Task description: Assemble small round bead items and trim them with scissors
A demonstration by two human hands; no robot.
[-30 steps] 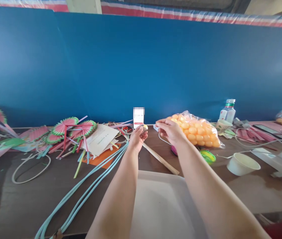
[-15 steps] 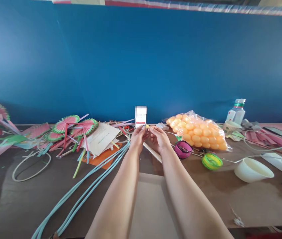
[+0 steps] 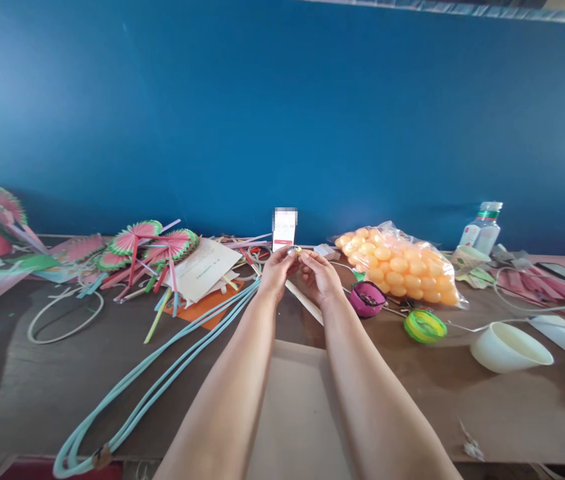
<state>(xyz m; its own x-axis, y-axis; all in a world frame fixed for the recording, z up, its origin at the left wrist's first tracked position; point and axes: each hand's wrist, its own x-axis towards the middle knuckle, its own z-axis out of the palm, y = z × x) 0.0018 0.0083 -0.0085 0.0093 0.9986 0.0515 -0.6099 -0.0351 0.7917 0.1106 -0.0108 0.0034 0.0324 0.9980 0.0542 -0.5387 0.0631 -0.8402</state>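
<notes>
Nearest you, a pale board (image 3: 295,400) lies between your forearms, and your right forearm reaches over the brown table (image 3: 462,397); anything that slips from your fingertips could bounce off either and be hard to find. On your left, the looped light-blue cords (image 3: 248,293) run from the near edge almost up to your wrist, so a sideways sweep of that arm could snag them and tug at whatever lies against them. Off to your right, the white cup (image 3: 490,357) could tip if your elbow swings wide. The wooden stick (image 3: 305,303) slants below your hands and might roll if a knuckle knocks it. Your left hand (image 3: 276,275) pinches a small shiny piece (image 3: 294,251) at its fingertips, in front of the phone (image 3: 284,231); your right hand (image 3: 321,275) has its fingers bent in beside it, but I can't tell whether they grip it or only touch it. With so little to hold, an uneven pull could flick it loose, perhaps toward the purple pouch (image 3: 362,300) or under the bag of orange balls (image 3: 402,267). Leaning in too far could knock the phone, which stands upright by the blue partition (image 3: 282,120).
</notes>
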